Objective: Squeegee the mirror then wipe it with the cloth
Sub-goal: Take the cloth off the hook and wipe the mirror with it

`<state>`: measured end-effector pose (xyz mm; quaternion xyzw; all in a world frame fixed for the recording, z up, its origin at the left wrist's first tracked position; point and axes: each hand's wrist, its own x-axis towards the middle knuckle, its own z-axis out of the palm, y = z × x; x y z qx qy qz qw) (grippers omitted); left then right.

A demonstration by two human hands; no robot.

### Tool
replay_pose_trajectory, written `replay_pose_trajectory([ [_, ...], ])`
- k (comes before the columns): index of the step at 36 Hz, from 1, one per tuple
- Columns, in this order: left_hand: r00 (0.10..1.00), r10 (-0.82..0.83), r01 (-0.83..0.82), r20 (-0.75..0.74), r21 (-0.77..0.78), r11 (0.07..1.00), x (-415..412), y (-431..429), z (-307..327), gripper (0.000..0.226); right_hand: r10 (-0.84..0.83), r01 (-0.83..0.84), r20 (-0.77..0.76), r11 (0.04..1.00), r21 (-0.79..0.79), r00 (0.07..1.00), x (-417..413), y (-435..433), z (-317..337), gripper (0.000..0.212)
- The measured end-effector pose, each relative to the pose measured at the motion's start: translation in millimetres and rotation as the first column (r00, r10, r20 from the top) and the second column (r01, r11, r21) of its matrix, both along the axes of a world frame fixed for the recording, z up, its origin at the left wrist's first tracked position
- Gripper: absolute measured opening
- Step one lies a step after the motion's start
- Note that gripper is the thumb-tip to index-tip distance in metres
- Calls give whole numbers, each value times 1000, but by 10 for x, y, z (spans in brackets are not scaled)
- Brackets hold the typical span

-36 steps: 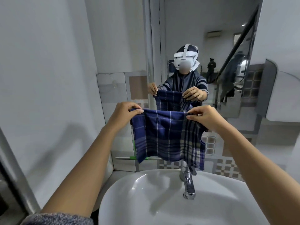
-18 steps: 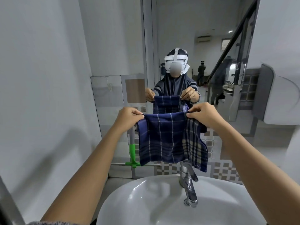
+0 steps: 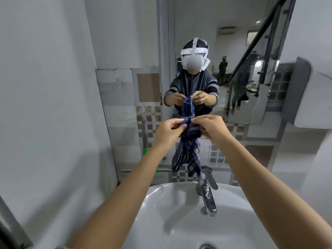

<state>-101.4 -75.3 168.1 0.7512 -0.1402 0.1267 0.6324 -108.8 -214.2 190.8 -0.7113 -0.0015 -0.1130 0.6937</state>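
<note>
A blue plaid cloth (image 3: 186, 155) hangs bunched in front of me over the sink. My left hand (image 3: 168, 132) and my right hand (image 3: 210, 128) pinch its top edge, fingertips almost touching. The mirror (image 3: 224, 33) fills the wall ahead and reflects me holding the cloth. A squeegee with a green head and grey handle (image 3: 145, 150) leans upright against the tiled wall left of my hands, its blade (image 3: 143, 170) lying along the wall above the sink.
A white sink (image 3: 179, 221) sits below with a chrome tap (image 3: 206, 191) under the cloth's lower end. A plain wall closes the left side. A white dispenser (image 3: 312, 97) is mounted on the right wall.
My hands have come together, so the cloth that was stretched wide is now folded into a narrow hanging bundle. My view has tilted down slightly.
</note>
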Motion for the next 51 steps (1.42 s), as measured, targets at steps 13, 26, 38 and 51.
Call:
replay_pose_trajectory([
  [13, 978, -62, 60, 201, 13, 998, -135, 48, -122, 49, 148, -167, 135, 976, 143, 980, -63, 19, -85, 20],
  [26, 950, -193, 208, 247, -37, 977, -64, 350, 187, 34, 21, 88, 373, 957, -275, 928, -26, -80, -176, 47],
  [38, 906, -384, 367, 176, 121, 922, 158, 597, 407, 32, 97, -106, 292, 994, 16, 951, 42, -134, -47, 10],
  [51, 947, -250, 246, 202, 44, 968, 309, 30, 470, 34, -67, 232, 530, 940, -250, 845, 288, -393, 418, 7],
])
